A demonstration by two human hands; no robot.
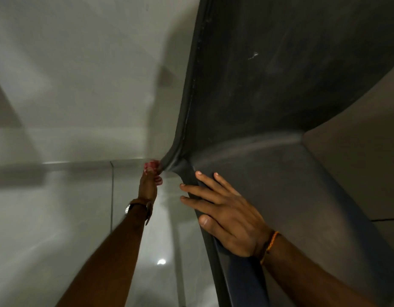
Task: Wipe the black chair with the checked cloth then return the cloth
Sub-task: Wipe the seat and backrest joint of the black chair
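Observation:
The black chair (269, 89) fills the right half of the head view, its dusty backrest rising above the seat. My left hand (148, 185) is closed around the red-and-white checked cloth (151, 166) and presses it against the chair's left edge, where backrest and seat meet. Only a small bunched part of the cloth shows past my fingers. My right hand (222, 212) lies flat on the seat's left rim with fingers spread, the thumb hooked over the edge.
A pale wall (81, 63) stands behind the chair. Glossy grey floor tiles (58, 218) lie to the left and below, with a light reflection near the bottom centre. A watch sits on my left wrist, a thread band on my right.

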